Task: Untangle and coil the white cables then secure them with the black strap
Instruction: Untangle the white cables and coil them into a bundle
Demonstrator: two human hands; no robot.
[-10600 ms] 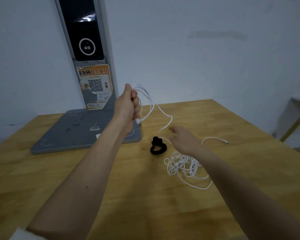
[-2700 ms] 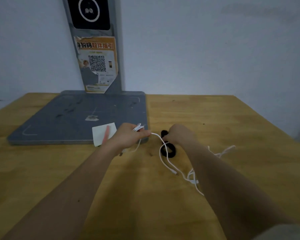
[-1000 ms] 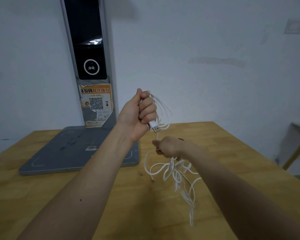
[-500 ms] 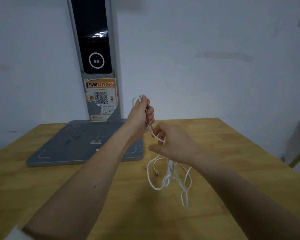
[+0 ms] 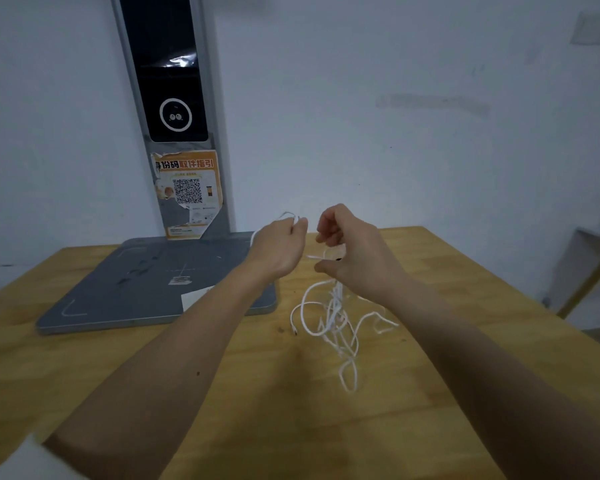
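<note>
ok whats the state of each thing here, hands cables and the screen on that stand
left hand: raised above the table, closed on loops of cable
right hand: raised, pinching a strand
white cables: still tangled, hanging from the right hand, not coiled
black strap: not clearly visible, likely behind the right hand
stand screen: dark, only a white ring icon showing
orange QR sticker: torn and peeling at its edges

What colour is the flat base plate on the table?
Grey base plate, scuffed with pale corner marks; head view.

black strap (image 5: 338, 259) mostly hidden behind right hand (image 5: 354, 252); cable (image 5: 333, 317) tangle blurred; scanner column (image 5: 172, 112) top cropped.
</note>
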